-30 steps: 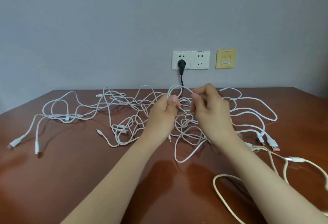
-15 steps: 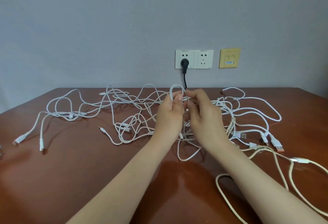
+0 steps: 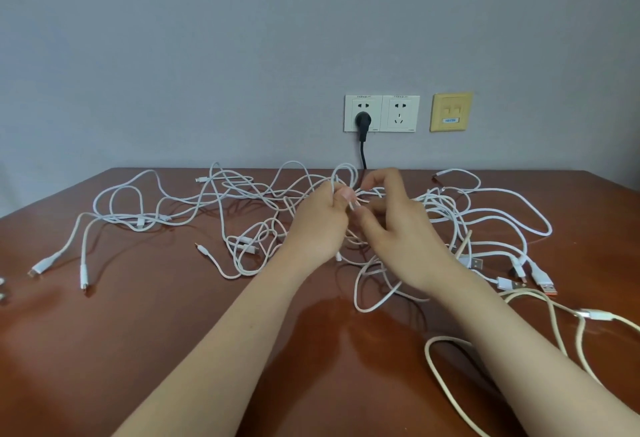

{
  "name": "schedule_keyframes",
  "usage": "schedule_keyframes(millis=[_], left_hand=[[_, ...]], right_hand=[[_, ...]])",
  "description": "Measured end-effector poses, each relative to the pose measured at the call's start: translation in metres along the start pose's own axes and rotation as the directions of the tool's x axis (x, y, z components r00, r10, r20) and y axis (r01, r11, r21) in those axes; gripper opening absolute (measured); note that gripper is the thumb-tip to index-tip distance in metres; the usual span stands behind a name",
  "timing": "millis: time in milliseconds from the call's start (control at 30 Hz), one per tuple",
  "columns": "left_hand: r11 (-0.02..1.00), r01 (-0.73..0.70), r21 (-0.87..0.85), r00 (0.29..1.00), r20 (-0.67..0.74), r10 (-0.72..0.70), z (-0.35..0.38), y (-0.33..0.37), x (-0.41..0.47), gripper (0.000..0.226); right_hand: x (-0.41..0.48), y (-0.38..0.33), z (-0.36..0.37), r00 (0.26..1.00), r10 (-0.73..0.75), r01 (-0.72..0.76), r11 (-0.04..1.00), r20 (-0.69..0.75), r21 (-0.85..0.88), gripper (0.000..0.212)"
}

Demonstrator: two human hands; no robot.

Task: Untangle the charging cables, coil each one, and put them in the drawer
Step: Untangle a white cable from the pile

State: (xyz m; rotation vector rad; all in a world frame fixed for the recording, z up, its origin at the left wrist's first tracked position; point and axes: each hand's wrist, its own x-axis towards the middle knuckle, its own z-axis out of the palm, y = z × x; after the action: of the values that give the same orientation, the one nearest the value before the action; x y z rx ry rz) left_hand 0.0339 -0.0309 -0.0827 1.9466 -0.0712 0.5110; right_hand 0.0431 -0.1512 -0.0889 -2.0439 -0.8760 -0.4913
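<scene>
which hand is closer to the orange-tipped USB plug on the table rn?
Right. The right hand is at the cable tangle, left of the orange-tipped USB plug; the left hand is farther left again.

Plain grey-blue wall (image 3: 207,38), glossy reddish-brown table (image 3: 104,350), two white sockets (image 3: 401,125), black plug (image 3: 363,120), yellow wall plate (image 3: 452,104)

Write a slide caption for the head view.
Left hand pinches a white cable loop, right hand beside it, over tangled cables on a table.
</scene>
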Motion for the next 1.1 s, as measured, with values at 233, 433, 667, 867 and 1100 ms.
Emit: schedule_keyframes(millis=[233,433,667,867,1100], left_hand=[[0.513,0.312,-0.800,0.946,0.309,-0.093,-0.017,0.006,0.003,0.035],[0.276,0.365,-0.889,0.928,0.371,-0.032,-0.019,0.003,0.001,0.040],[0.114,0.345,-0.932,0.937,0.348,0.008,-0.019,0.004,0.000,0.017],[0.104,0.290,-0.952,0.957,0.289,-0.024,-0.028,0.000,0.003,0.018],[-0.086,0.222,-0.971,0.975,0.221,0.025,-0.048,-0.007,0.006,0.017]], right_hand=[[0.002,0.004,-0.003,1.000,-0.002,0.002,1.000,0.027,0.008,0.022],[0.003,0.009,-0.003,0.999,0.041,-0.040,0.999,0.025,-0.022,0.021],[0.002,0.007,0.001,0.995,0.025,-0.017,0.997,0.094,-0.078,0.034],[-0.001,0.003,-0.001,0.984,-0.009,0.021,0.998,0.180,-0.061,0.039],[0.003,0.005,-0.016,0.988,0.122,-0.134,0.981,0.090,0.138,0.027]])
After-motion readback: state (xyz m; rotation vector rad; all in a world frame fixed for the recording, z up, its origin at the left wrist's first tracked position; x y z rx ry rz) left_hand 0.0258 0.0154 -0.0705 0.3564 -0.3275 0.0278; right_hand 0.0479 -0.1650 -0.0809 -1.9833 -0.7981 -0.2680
